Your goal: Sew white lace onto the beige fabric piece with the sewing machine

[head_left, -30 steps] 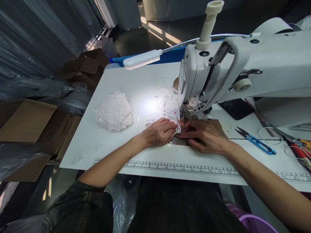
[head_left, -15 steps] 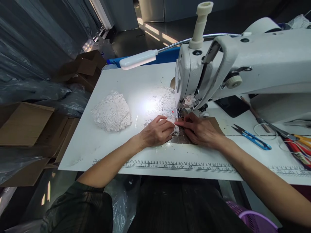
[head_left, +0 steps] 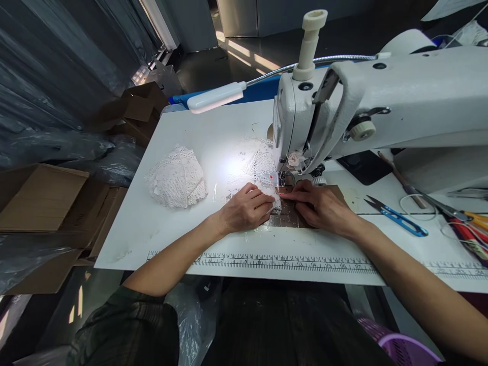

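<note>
White lace (head_left: 259, 165) lies under the needle area of a white sewing machine (head_left: 293, 117), its front end between my hands. My left hand (head_left: 249, 206) rests on the lace with bent fingers drawn together, pressing and gripping its left side. At the lace's right edge, my right hand (head_left: 320, 206) has its thumb and forefinger pinched close together, just in front of the presser foot (head_left: 281, 178). Below both hands is a brown taped plate (head_left: 292, 218). Fingers hide part of the lace edge.
A bundled pile of white lace (head_left: 177, 178) sits on the left of the table. Blue thread snips (head_left: 398, 216), a dark phone-like slab (head_left: 364, 166) and orange-handled scissors (head_left: 450, 211) lie right. A ruler strip (head_left: 267, 262) runs along the front edge. Cardboard boxes (head_left: 46, 198) stand left.
My right hand has shifted slightly to the right, its fingertips now at the lace's edge. My left hand stays nearly in place on the lace. The view has moved a little.
</note>
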The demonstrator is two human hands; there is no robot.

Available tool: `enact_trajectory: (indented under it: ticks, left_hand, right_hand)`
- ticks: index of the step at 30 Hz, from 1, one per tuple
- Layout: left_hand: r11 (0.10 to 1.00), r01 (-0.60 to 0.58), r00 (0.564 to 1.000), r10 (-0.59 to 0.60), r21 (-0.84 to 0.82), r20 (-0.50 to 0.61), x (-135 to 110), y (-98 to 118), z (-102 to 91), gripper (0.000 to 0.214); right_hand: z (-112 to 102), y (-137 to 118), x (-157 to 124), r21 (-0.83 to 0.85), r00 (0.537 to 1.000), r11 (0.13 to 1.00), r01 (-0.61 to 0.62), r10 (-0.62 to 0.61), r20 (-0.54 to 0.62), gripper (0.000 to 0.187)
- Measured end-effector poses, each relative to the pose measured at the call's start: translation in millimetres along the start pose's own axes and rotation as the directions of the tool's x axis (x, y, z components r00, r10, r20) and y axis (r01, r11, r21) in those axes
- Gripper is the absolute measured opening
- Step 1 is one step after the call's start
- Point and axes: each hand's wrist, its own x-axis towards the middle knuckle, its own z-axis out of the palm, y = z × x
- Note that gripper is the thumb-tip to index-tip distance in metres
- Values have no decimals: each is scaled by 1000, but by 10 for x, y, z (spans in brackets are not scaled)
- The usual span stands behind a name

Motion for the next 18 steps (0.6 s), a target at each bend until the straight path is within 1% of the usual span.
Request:
enact_trajectory:
  ticks: [3,5,7,9,11,13,18]
  left_hand:
    - [1000,2,1000,-2,-10,6,4,-1,-6,10]
    - [999,-1,1000,1,-44,-12,12,-7,-25,11]
    - [994,12,998,-18,-106,-56,18,-21,-52,22]
    - [986,75,991,-91,-152,-101,19,-40,-74,32]
    - [976,154,979,-172,-156,-112,11,-62,-77,30]
    - [971,190,977,-201,-143,-73,-4,-80,-57,26]
    - [971,226,973,-222,-76,68,-40,-94,5,40]
  right_hand:
    - [1,-9,-8,40,993,996,82,-85,80,38]
    - [3,-13,-11,29,987,993,110,-113,113,37]
    - [6,-14,-11,8,986,993,117,-117,122,36]
    - [10,-13,-10,2,985,993,118,-117,130,36]
    - [16,-9,-11,1,985,993,117,-116,130,37]
    - [26,-1,-14,3,986,993,115,-114,125,37]
    - [41,8,-27,13,989,995,102,-103,109,34]
